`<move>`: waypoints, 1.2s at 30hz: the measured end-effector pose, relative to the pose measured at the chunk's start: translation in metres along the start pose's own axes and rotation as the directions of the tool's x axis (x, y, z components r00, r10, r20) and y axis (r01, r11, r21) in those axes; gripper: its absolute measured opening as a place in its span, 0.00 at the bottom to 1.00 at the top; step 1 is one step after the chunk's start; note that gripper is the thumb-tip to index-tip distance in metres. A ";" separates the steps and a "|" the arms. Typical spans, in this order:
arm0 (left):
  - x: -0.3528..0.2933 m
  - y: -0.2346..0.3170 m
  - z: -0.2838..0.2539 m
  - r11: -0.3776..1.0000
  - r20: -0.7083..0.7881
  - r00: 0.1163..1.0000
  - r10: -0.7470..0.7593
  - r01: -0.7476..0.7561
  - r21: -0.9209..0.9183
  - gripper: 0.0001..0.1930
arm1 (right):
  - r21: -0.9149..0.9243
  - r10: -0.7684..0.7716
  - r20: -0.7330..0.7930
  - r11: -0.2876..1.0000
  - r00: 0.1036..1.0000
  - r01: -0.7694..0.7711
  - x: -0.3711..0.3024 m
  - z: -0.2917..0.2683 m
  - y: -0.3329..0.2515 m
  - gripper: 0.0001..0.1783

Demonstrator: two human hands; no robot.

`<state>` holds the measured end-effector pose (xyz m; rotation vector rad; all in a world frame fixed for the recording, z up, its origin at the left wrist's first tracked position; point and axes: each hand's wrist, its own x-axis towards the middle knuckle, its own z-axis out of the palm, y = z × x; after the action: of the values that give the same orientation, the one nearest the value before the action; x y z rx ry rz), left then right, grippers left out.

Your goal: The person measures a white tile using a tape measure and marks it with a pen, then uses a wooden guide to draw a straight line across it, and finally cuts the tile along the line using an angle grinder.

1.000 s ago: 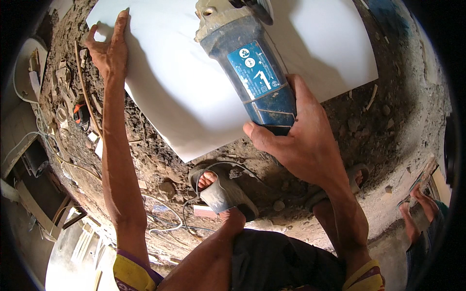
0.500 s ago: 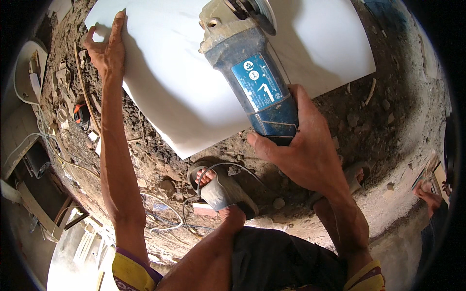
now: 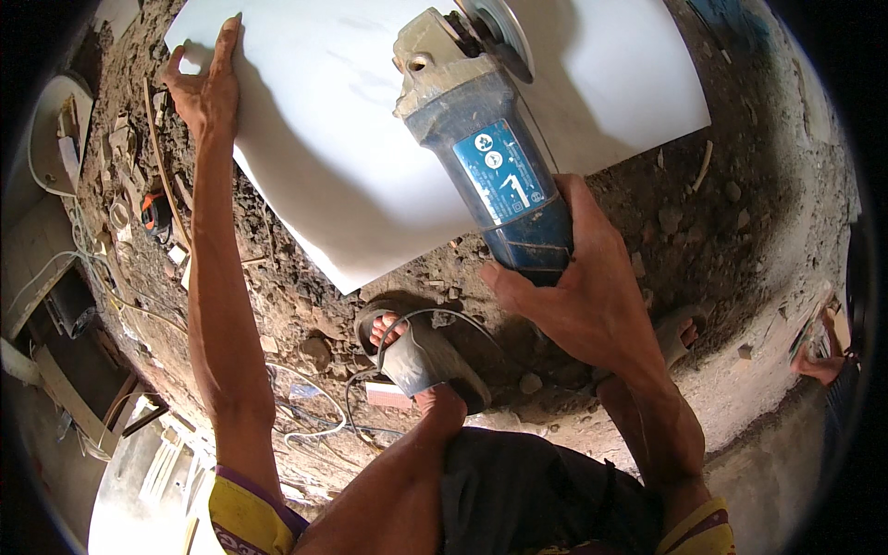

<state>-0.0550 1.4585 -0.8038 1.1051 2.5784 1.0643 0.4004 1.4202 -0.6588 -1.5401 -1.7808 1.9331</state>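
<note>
My right hand [image 3: 587, 287] is wrapped round the rear of a blue angle grinder [image 3: 504, 176], whose dusty metal head [image 3: 439, 69] points away from me. Its cutting disc [image 3: 499, 35] is over a large, smooth white tile [image 3: 324, 139]; I cannot tell whether the two touch. A thin dark line runs across the tile beside the grinder. At the tile's far left edge is my left hand [image 3: 205, 92], its thumb stretched along the top and a finger bent at the edge. The hand's other fingers are hidden.
Rubble and dirt surround the tile. An orange and black tape measure [image 3: 154, 213] and a thin stick [image 3: 165, 166] lie left. A dark cable [image 3: 435, 313] loops over my sandalled left foot [image 3: 407, 361]. Another person's hand [image 3: 819, 363] shows at the far right.
The grinder has moved slightly right and toward me, and more of its disc shows. The tile's near edge appears slightly higher in view. My left hand keeps its place.
</note>
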 end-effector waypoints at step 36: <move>0.005 -0.003 0.000 0.999 -0.007 1.000 0.028 -0.027 0.047 0.66 | 0.053 0.185 -0.015 0.982 0.983 -0.184 -0.049 -0.004 0.018 0.40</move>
<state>-0.0601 1.4602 -0.8051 1.1526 2.6142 1.0215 0.4359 1.3857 -0.6435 -1.7566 -1.6185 2.0170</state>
